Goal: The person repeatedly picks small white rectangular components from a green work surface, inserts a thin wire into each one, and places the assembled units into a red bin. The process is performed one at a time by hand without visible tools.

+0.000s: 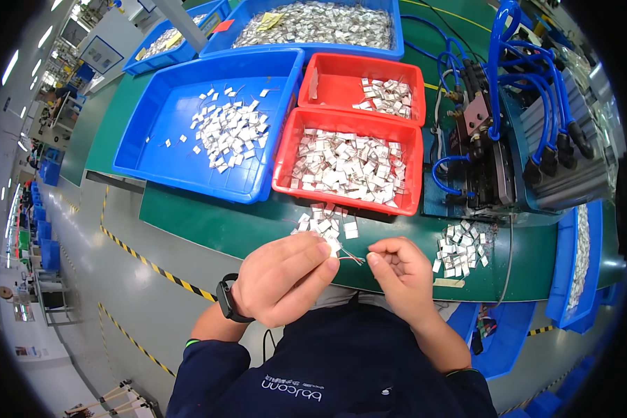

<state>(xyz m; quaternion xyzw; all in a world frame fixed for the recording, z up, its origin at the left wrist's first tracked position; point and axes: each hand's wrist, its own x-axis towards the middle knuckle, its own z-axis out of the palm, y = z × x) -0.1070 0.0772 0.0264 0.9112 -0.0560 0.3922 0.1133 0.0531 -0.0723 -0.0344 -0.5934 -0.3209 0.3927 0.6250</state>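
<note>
My left hand (285, 277), with a dark band at the wrist, is closed in a pinch on a small white square piece (334, 247) with thin wires. Its wires (352, 258) stick out toward my right hand (403, 275). The fingers of that hand are curled, thumb and forefinger close together beside the wire ends; whether anything is between them I cannot make out. Just beyond my left hand, a loose pile of similar white pieces (320, 221) lies on the green table (209, 226). Another pile (460, 249) sits to the right of my right hand.
Two red bins (279, 171) and a large blue bin (136, 150) hold white pieces beyond my hands. More blue bins (400, 31) stand farther back. A machine with blue hoses (491, 118) occupies the right side. Another blue bin (561, 279) stands at the far right.
</note>
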